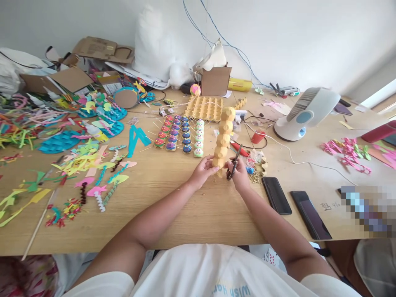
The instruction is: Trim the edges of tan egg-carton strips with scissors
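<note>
Ahead, left hand (202, 172) pinches carton strip (224, 138) — right hand (240, 175) seemingly grips scissors (232, 166).

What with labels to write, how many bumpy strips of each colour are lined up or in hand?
Red strip: 1
Purple strip: 1
Dark blue strip: 1
Pale green strip: 1
Yellow strip, in hand: 1
Total: 5

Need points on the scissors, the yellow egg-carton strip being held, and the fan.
Scissors (234, 162): head view, around the pivot, between blades and handles.
Yellow egg-carton strip (224, 139): head view, middle of its row of bumps.
Fan (305, 117): head view, blue disc on its side.
</note>
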`<state>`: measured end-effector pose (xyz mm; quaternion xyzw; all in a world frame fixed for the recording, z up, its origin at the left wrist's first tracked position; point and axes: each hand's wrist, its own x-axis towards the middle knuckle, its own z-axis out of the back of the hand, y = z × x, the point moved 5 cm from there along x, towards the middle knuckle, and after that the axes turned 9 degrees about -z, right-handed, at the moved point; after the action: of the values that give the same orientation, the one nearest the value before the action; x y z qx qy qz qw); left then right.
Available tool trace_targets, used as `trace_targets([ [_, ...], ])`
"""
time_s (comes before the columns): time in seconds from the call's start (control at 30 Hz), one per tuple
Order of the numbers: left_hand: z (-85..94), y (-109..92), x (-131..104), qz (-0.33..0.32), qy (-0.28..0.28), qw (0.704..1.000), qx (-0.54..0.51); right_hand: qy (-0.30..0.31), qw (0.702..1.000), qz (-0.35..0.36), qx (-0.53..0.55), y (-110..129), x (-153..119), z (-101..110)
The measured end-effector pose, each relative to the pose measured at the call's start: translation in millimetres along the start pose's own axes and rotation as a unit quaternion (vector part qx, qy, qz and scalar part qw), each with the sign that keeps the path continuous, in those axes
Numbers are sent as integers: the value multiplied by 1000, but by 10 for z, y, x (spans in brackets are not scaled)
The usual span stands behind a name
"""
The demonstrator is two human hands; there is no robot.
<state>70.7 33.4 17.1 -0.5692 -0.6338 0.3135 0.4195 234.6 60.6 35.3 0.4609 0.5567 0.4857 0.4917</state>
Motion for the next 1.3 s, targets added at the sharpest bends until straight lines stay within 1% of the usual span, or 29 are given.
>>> trace_targets([
  [0.03, -5, -37, 3, -7, -10, 1000, -10, 4, 1000, -13, 13, 23, 7, -32],
  [0.07, -13, -73, 11, -12, -17, 1000, -17, 9, 998, -43, 54, 27, 18, -67],
  [0.17, -29, -162, 64, -31, -39, 998, -26, 7, 995, -59, 83, 71, 54, -173],
  [0.2, -32, -174, 85, -34, -46, 998, -25, 1, 992, -63, 111, 67, 66, -198],
  [0.27, -41, -165, 117, -36, -53, 998, -18, 9, 985, -76, 154, 26, 83, -253],
  [0.37, -63, -104, 125, -36, -45, 998, 12, 13, 978, -94, 188, -77, 89, -280],
  [0.47, -93, -60, 97, -41, -20, 998, 35, 14, 970, -109, 219, -161, 72, -262],
  [0.57, -103, -59, 71, -43, 0, 998, 35, 42, 957, -112, 266, -166, 41, -269],
  [0.63, -92, -58, 63, -32, 7, 999, 22, 57, 952, -108, 280, -131, 16, -282],
  [0.73, -56, -40, 54, -13, -3, 1000, 14, 59, 956, -109, 267, -76, -20, -288],
  [0.8, -48, -14, 43, 3, -8, 1000, 12, 62, 965, -98, 236, -35, -36, -287],
  [0.87, -69, 23, 24, 26, 0, 1000, 1, 63, 972, -85, 208, -6, -41, -281],
  [0.93, -91, 51, 9, 42, 2, 999, -9, 60, 974, -79, 202, -1, -36, -275],
  [1.1, -94, 50, 24, 35, -22, 998, -42, 48, 973, -89, 205, -70, -11, -266],
  [1.2, -74, -2, 45, 6, -30, 999, -14, 1, 978, -97, 187, -136, 8, -210],
  [1.3, -68, -76, 51, -40, -31, 997, 54, -68, 982, -70, 164, -140, 24, -99],
])
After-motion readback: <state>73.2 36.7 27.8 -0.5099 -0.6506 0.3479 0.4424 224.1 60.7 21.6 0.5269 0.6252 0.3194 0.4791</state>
